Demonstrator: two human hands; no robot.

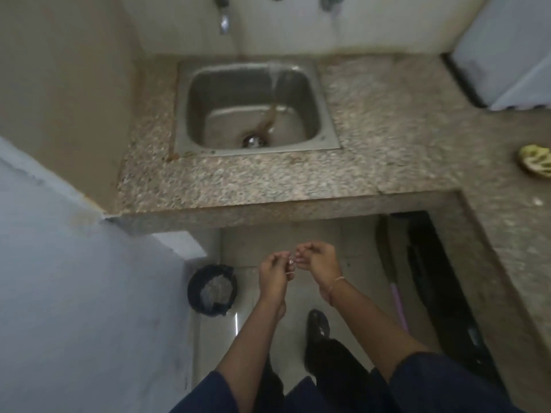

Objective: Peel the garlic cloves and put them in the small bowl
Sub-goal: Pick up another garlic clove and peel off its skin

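Both my hands are held together below the counter edge, over the tiled floor. My left hand [272,274] and my right hand [319,262] each pinch a small pale garlic clove [291,261] between their fingertips. A thin strip of skin hangs from the clove. The clove is tiny and blurred. No small bowl is in view.
A steel sink [328,126] sits in the speckled granite counter [387,114], with a tap [224,23] above it. A black bin [212,289] stands on the floor to the left of my hands. A greenish vegetable piece [535,160] lies at the right on the counter. A wall [74,278] rises at left.
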